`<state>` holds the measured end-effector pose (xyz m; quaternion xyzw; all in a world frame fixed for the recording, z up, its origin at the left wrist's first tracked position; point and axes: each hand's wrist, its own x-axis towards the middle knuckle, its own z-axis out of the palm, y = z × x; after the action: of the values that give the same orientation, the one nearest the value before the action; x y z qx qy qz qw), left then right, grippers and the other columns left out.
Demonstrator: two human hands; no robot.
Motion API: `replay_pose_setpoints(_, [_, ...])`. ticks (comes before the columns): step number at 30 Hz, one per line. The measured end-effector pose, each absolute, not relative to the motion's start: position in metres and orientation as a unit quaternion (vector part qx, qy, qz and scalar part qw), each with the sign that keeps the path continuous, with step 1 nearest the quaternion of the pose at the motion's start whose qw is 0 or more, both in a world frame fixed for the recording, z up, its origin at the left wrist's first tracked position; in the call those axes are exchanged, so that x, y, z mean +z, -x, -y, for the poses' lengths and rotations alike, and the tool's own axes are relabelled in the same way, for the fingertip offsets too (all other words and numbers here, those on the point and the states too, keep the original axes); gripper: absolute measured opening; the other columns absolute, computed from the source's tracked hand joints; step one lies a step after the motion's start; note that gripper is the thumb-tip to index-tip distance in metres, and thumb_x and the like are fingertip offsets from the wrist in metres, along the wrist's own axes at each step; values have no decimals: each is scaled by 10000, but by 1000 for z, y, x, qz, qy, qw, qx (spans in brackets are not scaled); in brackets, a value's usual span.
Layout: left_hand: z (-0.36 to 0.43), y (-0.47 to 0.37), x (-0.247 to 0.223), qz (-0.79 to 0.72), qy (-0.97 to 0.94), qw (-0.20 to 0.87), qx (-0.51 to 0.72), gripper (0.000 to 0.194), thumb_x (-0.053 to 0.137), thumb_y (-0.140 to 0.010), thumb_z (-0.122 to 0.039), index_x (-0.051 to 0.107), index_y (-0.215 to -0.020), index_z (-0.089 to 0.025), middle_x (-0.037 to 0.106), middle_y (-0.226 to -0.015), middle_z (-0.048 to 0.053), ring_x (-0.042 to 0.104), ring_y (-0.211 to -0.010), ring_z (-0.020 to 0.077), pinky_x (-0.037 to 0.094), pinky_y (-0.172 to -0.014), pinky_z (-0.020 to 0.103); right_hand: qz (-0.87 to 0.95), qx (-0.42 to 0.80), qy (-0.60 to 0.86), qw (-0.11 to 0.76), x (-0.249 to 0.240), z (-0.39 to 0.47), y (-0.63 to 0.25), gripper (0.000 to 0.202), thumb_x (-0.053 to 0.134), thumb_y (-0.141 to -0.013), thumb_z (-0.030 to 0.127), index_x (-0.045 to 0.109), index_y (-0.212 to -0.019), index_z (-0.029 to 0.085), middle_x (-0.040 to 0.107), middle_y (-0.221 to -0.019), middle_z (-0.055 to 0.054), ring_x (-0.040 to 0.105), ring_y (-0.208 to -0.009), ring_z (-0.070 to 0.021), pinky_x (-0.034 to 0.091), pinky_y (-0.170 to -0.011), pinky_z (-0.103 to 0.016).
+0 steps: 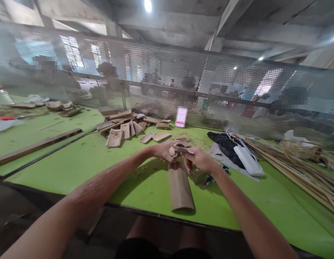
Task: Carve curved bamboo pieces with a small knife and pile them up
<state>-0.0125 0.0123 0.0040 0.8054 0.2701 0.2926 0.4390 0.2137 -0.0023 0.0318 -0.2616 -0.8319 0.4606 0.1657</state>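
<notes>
My left hand (163,149) is closed around a small pale piece of bamboo (172,151), held just above the table. Between the fingers of my right hand (199,160) is a thin grey strip (184,149), which lies over or against the bamboo; its exact kind is unclear. Below both hands, a longer curved bamboo piece (181,189) rests on the green table (140,187), rounded side up, near the front edge. A tool with teal and black parts (208,181) lies beside my right forearm, partly covered by it.
Several cut bamboo pieces (126,130) are heaped at the back left. A phone (181,117) leans against the perforated metal screen (161,72). To the right are a black cloth bundle (226,145), a white case-like object (248,160) and long bamboo strips (293,169). People sit behind the screen.
</notes>
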Motion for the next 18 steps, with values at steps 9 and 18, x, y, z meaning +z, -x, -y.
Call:
replay_pose_setpoints(9, [-17,16,2,-281,-803,448,274,618,815,-637,-239,542,-1184,-151,643,-970,64,627,-700,138,502,-546,223,902,214,303,220,39,-11,-228,256,512,-928,224,744,-1019,161,694,-639,-25,568,-519,-140,419,-574,-256])
replay_pose_setpoints(18, [-18,19,3,-283,-822,412,274,647,805,-631,-253,550,-1217,-156,666,-1026,79,660,-853,199,538,-664,275,862,383,259,205,35,8,-208,419,474,-991,469,677,-790,162,656,-553,-26,612,-490,-152,484,-571,-272])
